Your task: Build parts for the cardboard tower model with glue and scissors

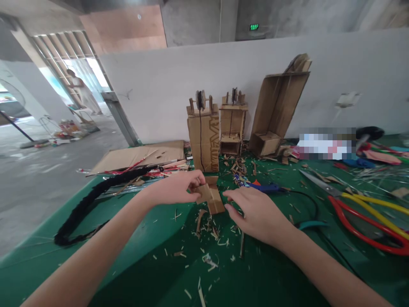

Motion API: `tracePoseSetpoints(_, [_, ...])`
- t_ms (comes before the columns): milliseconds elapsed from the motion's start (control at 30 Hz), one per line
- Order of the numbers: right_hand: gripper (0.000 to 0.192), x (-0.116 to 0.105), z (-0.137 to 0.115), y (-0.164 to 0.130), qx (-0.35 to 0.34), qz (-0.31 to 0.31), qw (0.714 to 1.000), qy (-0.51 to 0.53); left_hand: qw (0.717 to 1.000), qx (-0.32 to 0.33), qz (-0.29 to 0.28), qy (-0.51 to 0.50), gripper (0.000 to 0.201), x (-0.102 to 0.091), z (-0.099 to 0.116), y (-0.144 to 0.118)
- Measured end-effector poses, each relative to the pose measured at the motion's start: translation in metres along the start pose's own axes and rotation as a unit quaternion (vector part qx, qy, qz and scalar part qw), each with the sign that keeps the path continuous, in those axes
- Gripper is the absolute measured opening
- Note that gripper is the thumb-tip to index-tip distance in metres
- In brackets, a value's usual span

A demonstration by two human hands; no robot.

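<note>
Left hand pinches the top-left edge of a small folded cardboard piece lying on the green desk, frame centre. Its long axis runs 11-to-5 o'clock, far end toward the cardboard tower at 12. Right hand is loosely open, empty, fingertips just beside the piece's 5 o'clock corner. Red-and-yellow scissors at 3 o'clock. Tower print is unreadable; the wall label is blurred.
</note>
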State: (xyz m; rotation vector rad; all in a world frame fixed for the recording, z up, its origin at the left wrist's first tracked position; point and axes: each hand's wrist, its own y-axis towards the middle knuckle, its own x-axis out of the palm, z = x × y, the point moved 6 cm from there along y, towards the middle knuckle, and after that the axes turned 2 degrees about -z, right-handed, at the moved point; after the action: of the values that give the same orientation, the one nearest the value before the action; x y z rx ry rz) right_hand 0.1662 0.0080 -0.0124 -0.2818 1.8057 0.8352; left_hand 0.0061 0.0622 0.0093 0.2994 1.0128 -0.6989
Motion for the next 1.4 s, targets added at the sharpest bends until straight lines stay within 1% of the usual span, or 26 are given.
tracePoseSetpoints(67, [0.033, 0.0, -0.001, 0.0, -0.001, -0.006, 1.0, 0.001, 0.998, 0.008, -0.037, -0.046, 0.017, 0.007, 0.005, 0.001])
tracePoseSetpoints(133, [0.041, 0.002, -0.003, 0.0, 0.01, -0.029, 0.999, 0.038, 0.99, 0.022, -0.07, -0.117, 0.017, 0.018, 0.012, 0.003])
tracePoseSetpoints(167, [0.042, 0.004, -0.004, 0.001, 0.019, -0.046, 0.997, 0.063, 0.985, 0.026, -0.083, -0.148, 0.019, 0.023, 0.015, 0.004])
tracePoseSetpoints(200, [0.041, 0.007, -0.004, 0.001, 0.03, -0.063, 0.994, 0.088, 0.982, 0.027, -0.09, -0.166, 0.02, 0.028, 0.018, 0.005])
tracePoseSetpoints(267, [0.035, 0.011, -0.003, 0.001, 0.059, -0.087, 0.986, 0.131, 0.981, 0.017, -0.099, -0.164, 0.021, 0.034, 0.019, 0.006])
tracePoseSetpoints(333, [0.032, 0.013, 0.001, 0.001, 0.092, -0.093, 0.978, 0.162, 0.987, 0.008, -0.091, -0.133, 0.022, 0.034, 0.019, 0.006])
tracePoseSetpoints(433, [0.029, 0.013, 0.008, 0.001, 0.131, -0.067, 0.966, 0.211, 0.994, 0.019, -0.057, -0.089, 0.022, 0.025, 0.018, 0.006])
tracePoseSetpoints(500, [0.027, 0.014, 0.009, 0.001, 0.142, -0.046, 0.952, 0.267, 0.995, 0.035, -0.032, -0.082, 0.018, 0.018, 0.02, 0.006])
tracePoseSetpoints(567, [0.025, 0.017, 0.009, 0.001, 0.143, -0.038, 0.932, 0.33, 0.995, 0.053, -0.01, -0.081, 0.013, 0.015, 0.023, 0.006])
tracePoseSetpoints(600, [0.025, 0.017, 0.008, 0.001, 0.141, -0.036, 0.927, 0.345, 0.995, 0.06, 0.0, -0.074, 0.011, 0.014, 0.025, 0.006])
tracePoseSetpoints(633, [0.025, 0.018, 0.007, 0.002, 0.138, -0.036, 0.929, 0.34, 0.996, 0.064, 0.007, -0.061, 0.01, 0.014, 0.026, 0.006])
tracePoseSetpoints(667, [0.026, 0.016, 0.006, 0.002, 0.134, -0.034, 0.94, 0.312, 0.997, 0.064, 0.012, -0.045, 0.009, 0.014, 0.027, 0.005])
tracePoseSetpoints(700, [0.028, 0.013, 0.005, 0.002, 0.125, -0.03, 0.957, 0.26, 0.998, 0.06, 0.016, -0.026, 0.008, 0.014, 0.027, 0.005])
tracePoseSetpoints(767, [0.032, 0.003, 0.002, 0.003, 0.091, -0.019, 0.99, 0.109, 0.998, 0.047, 0.03, 0.004, 0.005, 0.013, 0.024, 0.005])
tracePoseSetpoints(800, [0.033, -0.003, 0.001, 0.003, 0.069, -0.016, 0.997, 0.026, 0.999, 0.038, 0.037, 0.013, 0.007, 0.013, 0.021, 0.005])
tracePoseSetpoints(833, [0.034, -0.008, 0.0, 0.003, 0.048, -0.017, 0.997, -0.051, 0.999, 0.028, 0.042, 0.019, 0.011, 0.013, 0.017, 0.005])
tracePoseSetpoints(900, [0.037, -0.013, 0.005, 0.001, 0.037, -0.041, 0.982, -0.182, 0.999, 0.008, 0.049, 0.019, 0.016, 0.013, 0.009, 0.006])
tracePoseSetpoints(933, [0.04, -0.014, 0.011, -0.001, 0.049, -0.059, 0.969, -0.235, 0.998, -0.002, 0.052, 0.017, 0.018, 0.013, 0.004, 0.006])
tracePoseSetpoints(1000, [0.045, -0.015, 0.027, -0.007, 0.099, -0.086, 0.941, -0.311, 0.998, -0.02, 0.063, 0.003, 0.02, 0.012, -0.002, 0.007])
tracePoseSetpoints(1067, [0.049, -0.011, 0.04, -0.014, 0.131, -0.104, 0.924, -0.344, 0.997, -0.029, 0.063, -0.039, 0.025, 0.011, -0.004, 0.007])
tracePoseSetpoints(1200, [0.057, -0.003, 0.055, -0.018, 0.142, -0.127, 0.92, -0.341, 0.992, -0.026, 0.039, -0.121, 0.04, 0.01, -0.001, 0.007])
tracePoseSetpoints(1300, [0.059, -0.004, 0.062, -0.016, 0.145, -0.131, 0.925, -0.327, 0.983, -0.031, 0.039, -0.178, 0.037, 0.008, -0.004, 0.008])
tracePoseSetpoints(1400, [0.048, -0.007, 0.07, -0.015, 0.148, -0.122, 0.931, -0.311, 0.956, -0.042, 0.066, -0.283, 0.029, 0.004, -0.011, 0.009])
